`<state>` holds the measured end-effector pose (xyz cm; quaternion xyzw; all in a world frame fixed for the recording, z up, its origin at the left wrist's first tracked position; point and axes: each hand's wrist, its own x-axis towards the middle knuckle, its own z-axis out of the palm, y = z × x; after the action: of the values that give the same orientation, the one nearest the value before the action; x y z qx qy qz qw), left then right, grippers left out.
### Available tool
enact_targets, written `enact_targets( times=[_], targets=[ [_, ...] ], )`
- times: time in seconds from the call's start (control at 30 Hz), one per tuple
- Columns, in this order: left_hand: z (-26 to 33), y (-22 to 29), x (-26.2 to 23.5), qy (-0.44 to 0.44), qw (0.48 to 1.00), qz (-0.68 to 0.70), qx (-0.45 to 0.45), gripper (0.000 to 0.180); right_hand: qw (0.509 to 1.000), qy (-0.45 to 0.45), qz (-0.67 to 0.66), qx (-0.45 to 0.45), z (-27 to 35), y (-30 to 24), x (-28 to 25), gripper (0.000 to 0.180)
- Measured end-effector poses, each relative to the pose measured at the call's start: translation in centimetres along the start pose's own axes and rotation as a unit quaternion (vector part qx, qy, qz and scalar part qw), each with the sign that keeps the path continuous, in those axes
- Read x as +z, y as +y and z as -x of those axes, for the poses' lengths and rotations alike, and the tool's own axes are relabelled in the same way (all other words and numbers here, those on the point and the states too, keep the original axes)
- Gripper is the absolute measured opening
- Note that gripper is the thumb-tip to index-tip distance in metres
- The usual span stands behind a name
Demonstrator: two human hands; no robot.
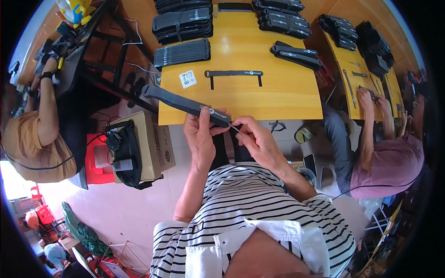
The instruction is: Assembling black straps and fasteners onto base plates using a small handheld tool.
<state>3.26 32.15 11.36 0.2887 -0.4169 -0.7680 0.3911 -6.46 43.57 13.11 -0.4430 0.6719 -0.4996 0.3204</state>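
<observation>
Just over the table's near edge, my left hand (200,139) is closed round the near end of a bundle of black straps (178,100). The bundle slants up to the left, pale print on its side and rounded loop ends at the far tip. My right hand (260,141) meets that near end, thumb and fingers pinched on a thin, narrow piece (235,128) that reaches to the bundle; its kind is too small to tell. Ahead on the table lies a single black strap (232,73), with two short black strips below it. A white printed label (187,79) lies to its left.
On the yellow wooden table (278,104) stand strap stacks at left (182,53) and right (283,23), plus loose bundles (296,55). Co-workers sit at a dark table (76,60) on the left and a yellow one (345,83) on the right. A cardboard box (160,143) stands left.
</observation>
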Motion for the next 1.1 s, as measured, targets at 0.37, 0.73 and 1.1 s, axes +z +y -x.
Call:
enact_targets(
  times=[0.37, 0.73, 1.1],
  targets=[
    [0.4, 0.2, 0.3, -0.029, 1.000, -0.006, 0.011, 0.024, 0.963, -0.059, -0.226, 0.134, -0.5, -0.1, -1.0, 0.023],
    [0.5, -0.1, 0.6, -0.014, 0.999, 0.049, -0.018, 0.022, 0.958, -0.051, -0.249, 0.136, -0.1, -0.5, -1.1, 0.023],
    [0.5, -0.5, 0.6, -0.009, 0.998, 0.053, -0.022, 0.022, 0.971, -0.036, -0.205, 0.114, 0.0, -0.5, -1.1, 0.022]
  ],
)
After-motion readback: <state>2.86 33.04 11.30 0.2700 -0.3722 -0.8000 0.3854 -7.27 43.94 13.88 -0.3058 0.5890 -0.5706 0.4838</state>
